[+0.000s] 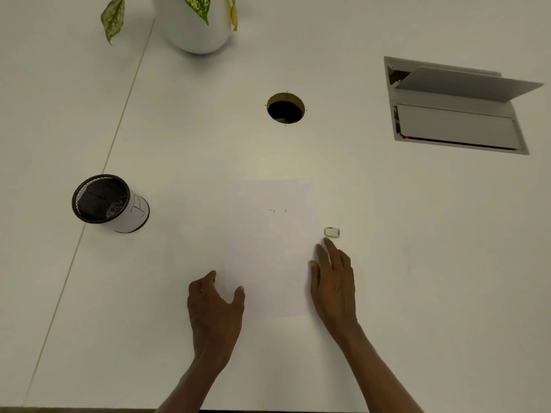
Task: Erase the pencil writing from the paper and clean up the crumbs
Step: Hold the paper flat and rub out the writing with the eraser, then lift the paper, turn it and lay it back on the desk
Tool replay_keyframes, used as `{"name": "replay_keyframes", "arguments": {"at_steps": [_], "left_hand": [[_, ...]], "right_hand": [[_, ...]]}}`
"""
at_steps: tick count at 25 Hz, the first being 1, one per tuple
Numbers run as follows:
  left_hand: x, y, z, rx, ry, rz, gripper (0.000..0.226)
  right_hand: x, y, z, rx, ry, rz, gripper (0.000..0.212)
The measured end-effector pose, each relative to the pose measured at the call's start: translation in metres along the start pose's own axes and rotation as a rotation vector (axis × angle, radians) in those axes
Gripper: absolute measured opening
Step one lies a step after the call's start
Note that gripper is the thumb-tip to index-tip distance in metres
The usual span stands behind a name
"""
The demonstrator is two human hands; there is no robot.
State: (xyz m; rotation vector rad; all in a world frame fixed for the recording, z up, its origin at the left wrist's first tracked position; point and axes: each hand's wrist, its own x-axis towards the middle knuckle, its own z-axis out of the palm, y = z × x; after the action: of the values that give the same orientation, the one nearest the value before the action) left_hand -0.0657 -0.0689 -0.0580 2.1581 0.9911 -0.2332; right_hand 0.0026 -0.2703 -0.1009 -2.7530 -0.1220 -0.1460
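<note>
A white sheet of paper [269, 248] lies flat on the white table, with a few faint pencil marks [276, 210] near its upper middle. A small white eraser [332, 232] rests on the table just off the paper's right edge. My right hand [334, 281] lies along that right edge, fingers spread, its longest fingertip just short of the eraser and holding nothing. My left hand [214, 302] sits at the paper's lower left corner, fingers apart, thumb on the sheet.
A black mesh pen cup [108, 202] with a white paper label stands to the left. A round cable hole [285, 108] is beyond the paper. An open grey cable hatch [453, 108] sits at far right. A white plant pot [196, 25] stands at the back.
</note>
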Motion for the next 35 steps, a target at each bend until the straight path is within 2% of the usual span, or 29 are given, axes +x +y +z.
{"name": "replay_keyframes", "arguments": {"at_steps": [6,10,12,14,16,19,24,32,35], "left_hand": [[-0.005,-0.01,0.002,0.076,0.024,0.068,0.061],[-0.01,-0.009,0.002,0.065,0.031,0.059,0.057],[-0.013,-0.008,0.003,0.055,0.025,0.044,0.056],[-0.018,-0.004,0.004,0.036,0.013,0.018,0.057],[-0.022,0.0,0.004,0.007,0.009,-0.005,0.058],[-0.026,0.008,0.004,-0.025,0.0,-0.045,0.062],[-0.027,0.013,0.005,-0.003,-0.016,-0.064,0.059],[-0.026,0.012,0.002,-0.16,-0.047,-0.209,0.042],[-0.025,0.005,0.0,-0.212,-0.1,-0.268,0.028]], "right_hand": [[0.034,0.023,-0.006,0.03,0.018,-0.047,0.03],[0.063,0.03,-0.016,0.155,-0.099,0.085,0.012],[0.065,0.029,-0.021,0.125,-0.085,0.126,0.006],[0.047,0.02,-0.023,0.134,-0.021,0.195,0.026],[0.016,-0.001,-0.022,0.164,0.003,0.244,0.033],[-0.02,-0.031,-0.02,0.127,-0.2,0.314,0.049],[-0.011,-0.038,-0.024,0.173,-0.303,0.415,0.055],[-0.006,-0.034,-0.028,0.239,-0.414,0.528,0.062],[-0.017,-0.04,-0.044,0.277,-0.37,0.562,0.05]]}}
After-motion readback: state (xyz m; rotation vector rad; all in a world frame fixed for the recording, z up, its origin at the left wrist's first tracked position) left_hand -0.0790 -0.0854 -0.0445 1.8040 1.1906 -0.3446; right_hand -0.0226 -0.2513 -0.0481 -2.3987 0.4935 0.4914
